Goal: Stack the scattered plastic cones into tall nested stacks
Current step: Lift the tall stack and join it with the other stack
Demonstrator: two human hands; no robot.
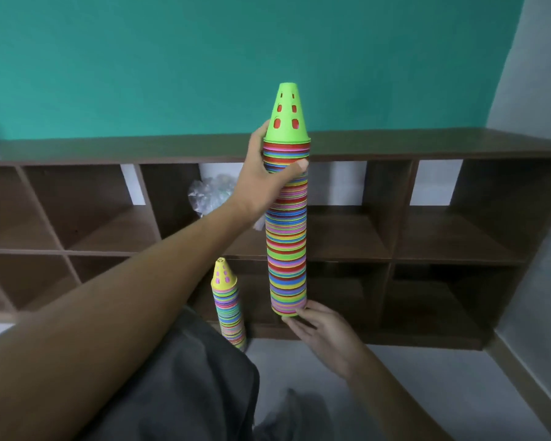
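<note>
From the head view, I saw the tall stack (287, 227) of nested plastic cones held up in the air in front of the shelf unit (427, 198), topped by a green cone (287, 116) with holes in its wall. My left hand (264, 176) was wrapped around the upper part of the stack, thumb across the front just below the green cone, so it was grasping the stack. My right hand (318, 329) sat under the stack's lowest rim, fingers cupped up against it and supporting it from below; it carried rather than pinched (the fingertips behind the rim were hidden, so I could not tell how far they curled). A second, shorter stack (229, 307) with a yellow cone (223, 275) on top stood on the floor (395, 393) near the foot of the shelf, left of the lifted one and apart from it. A crumpled clear bag (210, 195) lay in one shelf compartment behind my left arm.

I judged the step in hand to be moving or merging a finished stack. No loose cones showed in view. The next move, I thought, called for keeping the column straight between both hands, since so long a stack could bow or separate in the middle, then lowering it squarely, either onto the floor or down over the yellow cone.
</note>
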